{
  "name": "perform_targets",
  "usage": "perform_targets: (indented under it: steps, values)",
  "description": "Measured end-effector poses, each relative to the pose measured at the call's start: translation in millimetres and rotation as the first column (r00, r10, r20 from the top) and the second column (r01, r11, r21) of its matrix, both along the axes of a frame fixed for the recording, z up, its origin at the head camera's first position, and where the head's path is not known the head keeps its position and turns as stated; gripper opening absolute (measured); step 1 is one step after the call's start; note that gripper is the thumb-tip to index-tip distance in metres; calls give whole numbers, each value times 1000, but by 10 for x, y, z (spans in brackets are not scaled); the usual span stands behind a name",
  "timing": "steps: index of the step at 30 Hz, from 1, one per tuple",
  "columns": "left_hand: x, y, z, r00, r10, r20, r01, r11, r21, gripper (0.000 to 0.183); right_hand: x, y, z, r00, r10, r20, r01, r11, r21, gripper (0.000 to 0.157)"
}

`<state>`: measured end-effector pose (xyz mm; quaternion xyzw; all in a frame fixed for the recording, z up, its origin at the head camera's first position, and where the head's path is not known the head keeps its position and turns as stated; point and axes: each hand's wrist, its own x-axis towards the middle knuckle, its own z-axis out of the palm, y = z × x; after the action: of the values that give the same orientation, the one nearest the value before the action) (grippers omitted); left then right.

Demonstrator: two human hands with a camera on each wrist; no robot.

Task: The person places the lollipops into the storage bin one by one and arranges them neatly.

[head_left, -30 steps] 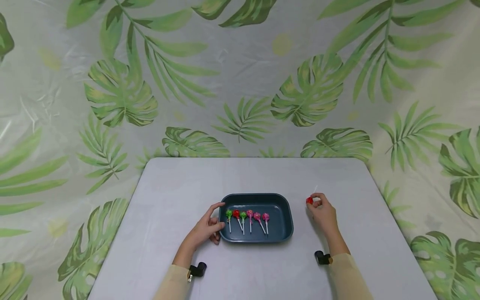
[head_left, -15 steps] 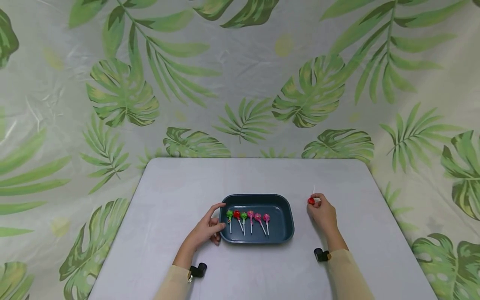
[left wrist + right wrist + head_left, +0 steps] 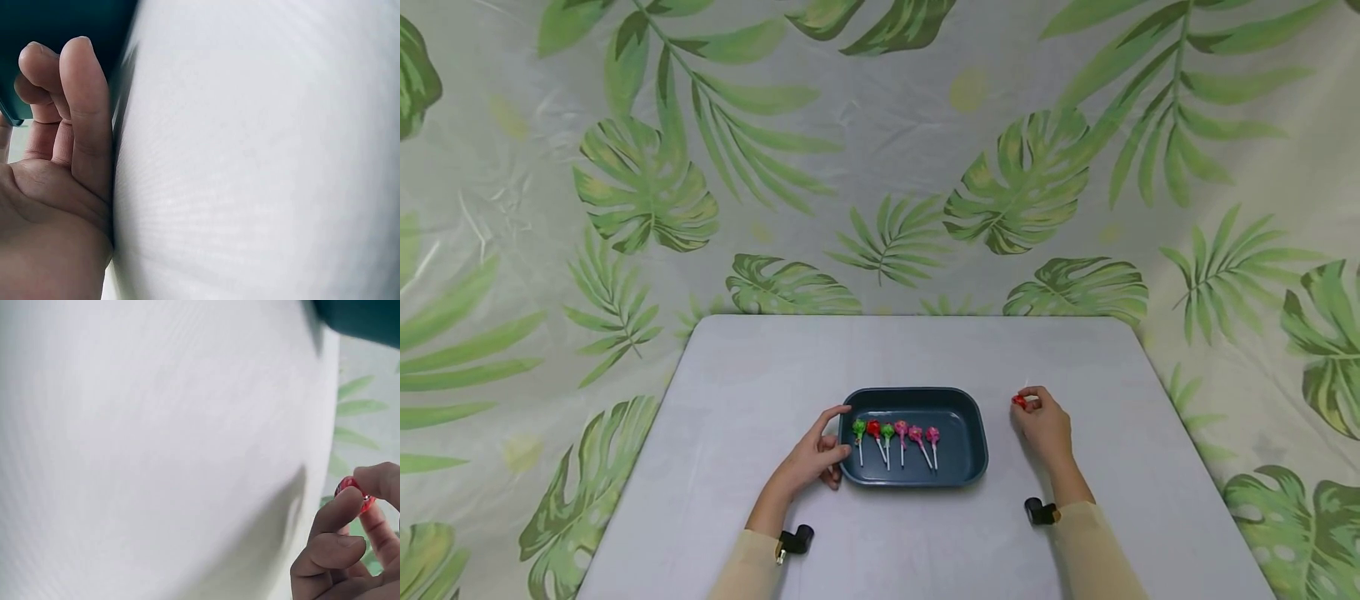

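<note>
A dark blue-green tray (image 3: 913, 482) stands in the middle of the table. Inside it lie several lollipops in a row, heads toward the back: two green, one red (image 3: 873, 427) and three pink (image 3: 901, 427), with white sticks pointing forward. My left hand (image 3: 808, 454) holds the tray's left side, index finger and thumb at the rim; the left wrist view shows the other fingers (image 3: 85, 94) beside its wall. Off to the right of the tray, my right hand (image 3: 1047, 427) pinches a red-wrapped lollipop (image 3: 366, 504) by its head between thumb and fingers. Its stick is hidden.
The white table (image 3: 775, 358) extends around the tray, its back edge meeting a leaf-patterned curtain (image 3: 880, 167). Each wrist wears a small black camera, the left one (image 3: 796, 540) near the table's front and the right one (image 3: 1040, 512) likewise.
The lollipop in my right hand has turned: its white stick, upright above the fingers earlier, no longer shows. The left hand and tray stay in place.
</note>
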<state>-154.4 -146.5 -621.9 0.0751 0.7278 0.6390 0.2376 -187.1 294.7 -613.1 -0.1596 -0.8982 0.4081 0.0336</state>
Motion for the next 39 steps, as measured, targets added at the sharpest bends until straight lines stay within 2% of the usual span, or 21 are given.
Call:
perform_targets:
  steps: [5,13,21,34,39]
  values:
    - [2,4,6,1000,-1,-4,1,1000,-3,73,78,-95,151,1000,0,-28,-2,997,-77,33]
    - [7,7,7,1000,5,-2,-5,1000,-4,71,200,-331,392,994,-6,-105,-9,990,-141,31]
    - [6,5,2,1000,15,1,-15,1000,-18,72,323,-667,603,983,25,-181,-60,980,-189,29]
    - [4,3,33,1000,10,-3,-10,1000,-15,72,455,-1200,619,967,136,-216,-182,961,-207,29]
    - [13,3,35,1000,8,-6,-8,1000,-12,72,476,-1373,593,966,168,-199,-208,957,-201,28]
